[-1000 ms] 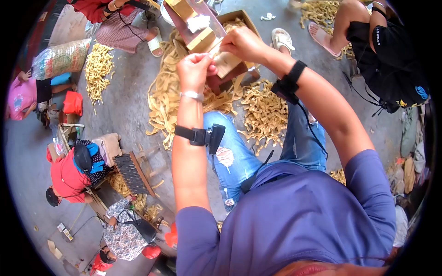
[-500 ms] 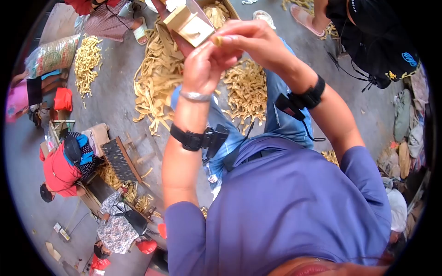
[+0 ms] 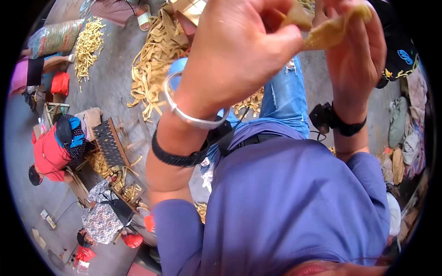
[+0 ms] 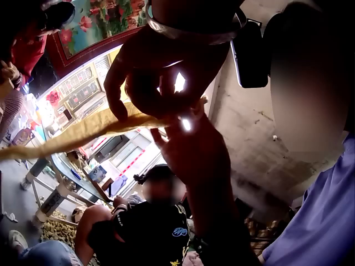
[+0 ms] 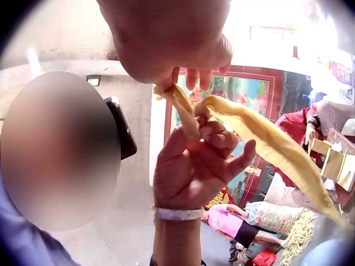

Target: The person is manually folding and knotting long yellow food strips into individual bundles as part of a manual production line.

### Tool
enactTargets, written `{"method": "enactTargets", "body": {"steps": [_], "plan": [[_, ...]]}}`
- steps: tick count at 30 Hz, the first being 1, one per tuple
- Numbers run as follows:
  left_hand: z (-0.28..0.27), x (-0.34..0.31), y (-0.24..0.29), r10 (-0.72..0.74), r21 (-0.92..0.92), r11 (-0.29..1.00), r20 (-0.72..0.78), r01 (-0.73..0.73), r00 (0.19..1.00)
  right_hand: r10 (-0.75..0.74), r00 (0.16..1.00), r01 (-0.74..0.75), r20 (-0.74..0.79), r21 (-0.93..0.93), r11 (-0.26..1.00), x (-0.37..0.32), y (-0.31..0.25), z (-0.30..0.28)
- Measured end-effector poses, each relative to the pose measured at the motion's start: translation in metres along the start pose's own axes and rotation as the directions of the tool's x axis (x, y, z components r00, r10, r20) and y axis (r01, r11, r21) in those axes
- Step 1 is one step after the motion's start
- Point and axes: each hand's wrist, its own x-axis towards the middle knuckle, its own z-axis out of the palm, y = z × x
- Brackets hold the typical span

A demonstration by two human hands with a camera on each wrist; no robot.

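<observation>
In the head view, a yellow strip (image 3: 328, 36) is pinched between the left hand (image 3: 235, 60) and the right hand (image 3: 355, 60); it could be torn by an uneven pull. In the left wrist view, its long tail is revealed, the grip lost in shadow; in the right wrist view, its bend is exposed, which could be lost through a slack pinch.

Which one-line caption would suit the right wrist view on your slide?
A bare left hand and a bare right hand hold a long, flat yellow strip, its tapering end loose.
</observation>
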Motion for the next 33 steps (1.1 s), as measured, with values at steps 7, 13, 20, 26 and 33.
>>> {"method": "enactTargets", "body": {"steps": [7,13,20,26,33], "plan": [[-0.014,-0.036,-0.046,0.018,0.544,0.837,-0.145,0.065,0.989,0.460,0.886,-0.454,-0.057,0.093,0.886,-0.034,0.047,0.001],[-0.004,-0.047,-0.069,0.153,0.649,0.761,-0.177,-0.002,0.972,0.594,0.805,-0.589,-0.007,-0.129,0.797,-0.052,0.062,-0.003],[0.002,-0.050,-0.072,0.222,0.663,0.741,-0.093,-0.105,0.971,0.461,0.869,-0.366,0.181,-0.393,0.844,-0.052,0.055,-0.013],[0.013,-0.054,-0.073,0.014,0.459,0.886,-0.171,0.066,0.985,0.582,0.776,-0.607,0.242,0.038,0.794,-0.069,0.058,-0.021],[0.022,-0.064,-0.098,-0.215,0.200,0.935,-0.340,0.294,0.916,0.619,0.769,-0.639,0.160,0.229,0.734,-0.090,0.067,-0.016]]}}
